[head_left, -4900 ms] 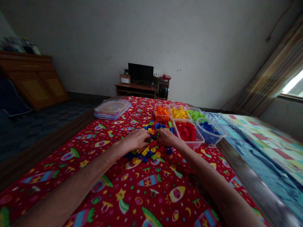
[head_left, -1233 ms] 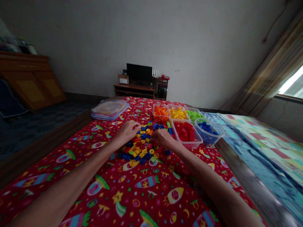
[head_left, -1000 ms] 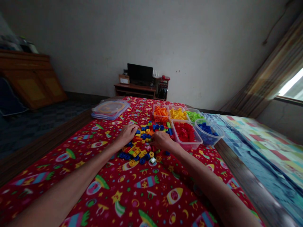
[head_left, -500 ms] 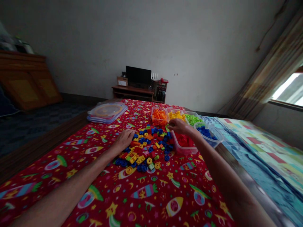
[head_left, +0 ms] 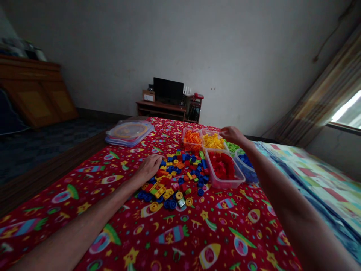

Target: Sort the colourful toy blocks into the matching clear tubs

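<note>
Loose building blocks [head_left: 169, 177] in blue, yellow, red, orange and green lie heaped on the red patterned cloth, wheel-shaped pieces among them. My left hand [head_left: 150, 165] rests palm down at the heap's left edge, fingers stretched toward the blocks. Over the back right, my right hand [head_left: 233, 134] hovers between the tub of yellow blocks [head_left: 213, 141] and the tub of green blocks [head_left: 231, 146]. Its fingers are bent together; whatever they hold is hidden. Nearer stands a clear tub of red blocks [head_left: 225, 184].
A tub of orange blocks [head_left: 192, 138] stands beside the yellow one, and a round tub of blue blocks [head_left: 248, 169] is at the right, partly behind my right forearm. Stacked clear lids [head_left: 129, 132] lie at the back left. A bed [head_left: 318, 180] adjoins the table's right side.
My right hand has moved right and away from me, from above the heap near the red tub to above the green tub. My left hand stays at the heap's edge. The view has shifted slightly.
</note>
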`<state>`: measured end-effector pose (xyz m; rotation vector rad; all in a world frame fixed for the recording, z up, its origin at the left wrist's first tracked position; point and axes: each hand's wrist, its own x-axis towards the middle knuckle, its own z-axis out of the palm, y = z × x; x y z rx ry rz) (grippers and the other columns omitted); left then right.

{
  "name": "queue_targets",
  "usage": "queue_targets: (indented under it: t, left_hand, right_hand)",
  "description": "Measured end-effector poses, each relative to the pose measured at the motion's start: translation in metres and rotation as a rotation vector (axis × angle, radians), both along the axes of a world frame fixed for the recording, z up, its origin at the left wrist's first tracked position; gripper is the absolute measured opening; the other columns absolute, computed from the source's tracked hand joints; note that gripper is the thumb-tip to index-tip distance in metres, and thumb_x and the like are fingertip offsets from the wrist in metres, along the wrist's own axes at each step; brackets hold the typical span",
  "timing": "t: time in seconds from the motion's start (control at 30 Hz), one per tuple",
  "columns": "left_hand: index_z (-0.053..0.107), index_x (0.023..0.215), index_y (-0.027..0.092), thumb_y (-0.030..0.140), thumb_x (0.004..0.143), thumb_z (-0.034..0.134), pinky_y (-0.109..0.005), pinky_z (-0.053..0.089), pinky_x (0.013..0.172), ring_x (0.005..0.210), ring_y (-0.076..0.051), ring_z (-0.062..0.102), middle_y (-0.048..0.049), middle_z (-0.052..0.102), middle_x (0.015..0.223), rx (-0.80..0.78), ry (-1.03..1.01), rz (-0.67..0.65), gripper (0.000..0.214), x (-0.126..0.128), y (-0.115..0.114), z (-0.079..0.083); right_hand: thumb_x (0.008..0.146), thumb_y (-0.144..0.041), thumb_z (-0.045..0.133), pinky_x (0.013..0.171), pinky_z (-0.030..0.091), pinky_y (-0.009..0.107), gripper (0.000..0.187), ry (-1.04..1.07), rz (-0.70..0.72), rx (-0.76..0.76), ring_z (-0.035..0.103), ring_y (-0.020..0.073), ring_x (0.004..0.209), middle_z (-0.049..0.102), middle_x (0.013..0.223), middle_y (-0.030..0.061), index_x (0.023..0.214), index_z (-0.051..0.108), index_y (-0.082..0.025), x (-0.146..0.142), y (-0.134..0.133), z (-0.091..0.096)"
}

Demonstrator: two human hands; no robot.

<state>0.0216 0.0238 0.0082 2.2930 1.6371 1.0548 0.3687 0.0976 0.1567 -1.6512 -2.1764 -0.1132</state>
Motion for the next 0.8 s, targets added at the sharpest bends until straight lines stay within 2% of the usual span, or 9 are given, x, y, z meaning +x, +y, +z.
queue_targets:
  t: [0.13, 0.2, 0.27, 0.37, 0.5, 0.6, 0.7, 0.8]
  left_hand:
    - [0.065, 0.095, 0.018, 0.038, 0.088, 0.027, -0.038, 0.044, 0.096, 0.100, -0.023, 0.059, -0.0093, 0.067, 0.101, -0.002, 0.004, -0.010, 0.043, -0.001, -0.001, -0.001]
    - [0.064, 0.097, 0.018, 0.039, 0.089, 0.026, -0.039, 0.044, 0.096, 0.101, -0.023, 0.059, -0.0096, 0.067, 0.102, -0.003, 0.007, -0.009, 0.045, -0.001, -0.002, -0.002]
    - [0.064, 0.099, 0.017, 0.040, 0.089, 0.025, -0.039, 0.044, 0.096, 0.102, -0.023, 0.059, -0.0105, 0.067, 0.103, -0.006, 0.009, -0.005, 0.046, -0.001, -0.003, -0.001]
    - [0.061, 0.108, 0.016, 0.039, 0.089, 0.025, -0.039, 0.043, 0.098, 0.106, -0.023, 0.058, -0.0116, 0.066, 0.110, -0.009, -0.009, 0.008, 0.047, 0.002, -0.004, 0.000]
    - [0.053, 0.124, 0.013, 0.040, 0.090, 0.023, -0.040, 0.037, 0.105, 0.120, -0.023, 0.051, -0.0132, 0.057, 0.128, -0.033, -0.047, 0.011, 0.053, 0.006, -0.006, 0.001]
    - [0.046, 0.132, 0.011, 0.045, 0.092, 0.020, -0.040, 0.032, 0.110, 0.128, -0.023, 0.045, -0.0128, 0.051, 0.137, -0.076, -0.071, -0.048, 0.059, 0.007, -0.007, 0.000]
    - [0.044, 0.134, 0.012, 0.048, 0.092, 0.019, -0.040, 0.031, 0.110, 0.129, -0.022, 0.043, -0.0116, 0.049, 0.139, -0.096, -0.081, -0.083, 0.061, 0.006, -0.007, -0.003]
    - [0.045, 0.134, 0.015, 0.048, 0.092, 0.020, -0.040, 0.033, 0.109, 0.127, -0.023, 0.046, -0.0100, 0.051, 0.137, -0.109, -0.089, -0.062, 0.059, 0.006, -0.007, -0.004]
  right_hand:
    - [0.085, -0.020, 0.048, 0.060, 0.038, 0.022, 0.026, 0.029, 0.257, -0.065, 0.056, 0.0111, 0.062, 0.068, 0.074, 0.0068, 0.092, 0.071, -0.010, -0.052, -0.032, -0.019]
    - [0.085, -0.019, 0.047, 0.060, 0.038, 0.022, 0.026, 0.049, 0.310, -0.070, 0.055, 0.0104, 0.061, 0.067, 0.072, 0.0053, 0.088, 0.071, -0.011, -0.073, -0.046, -0.031]
    - [0.086, -0.019, 0.046, 0.065, 0.040, 0.023, 0.026, 0.057, 0.294, -0.061, 0.057, 0.0122, 0.067, 0.069, 0.077, 0.0070, 0.092, 0.070, -0.011, -0.089, -0.054, -0.046]
    - [0.090, -0.025, 0.046, 0.079, 0.043, 0.029, 0.030, -0.001, 0.233, -0.057, 0.060, 0.0187, 0.089, 0.068, 0.098, 0.0140, 0.109, 0.064, -0.011, -0.106, -0.059, -0.072]
    - [0.091, -0.038, 0.047, 0.088, 0.042, 0.039, 0.042, -0.184, 0.220, -0.170, 0.055, 0.0261, 0.108, 0.061, 0.114, 0.0169, 0.126, 0.052, -0.016, -0.129, -0.072, -0.096]
    - [0.093, -0.038, 0.043, 0.088, 0.043, 0.041, 0.041, -0.242, 0.306, -0.177, 0.054, 0.0273, 0.110, 0.059, 0.116, 0.0177, 0.127, 0.050, -0.016, -0.141, -0.088, -0.097]
    - [0.094, -0.031, 0.042, 0.088, 0.043, 0.035, 0.035, -0.198, 0.470, -0.163, 0.056, 0.0231, 0.105, 0.060, 0.114, 0.0153, 0.124, 0.052, -0.016, -0.139, -0.096, -0.087]
    - [0.093, -0.022, 0.040, 0.086, 0.043, 0.034, 0.033, -0.180, 0.451, -0.116, 0.058, 0.0236, 0.100, 0.063, 0.110, 0.0166, 0.121, 0.055, -0.012, -0.128, -0.083, -0.076]
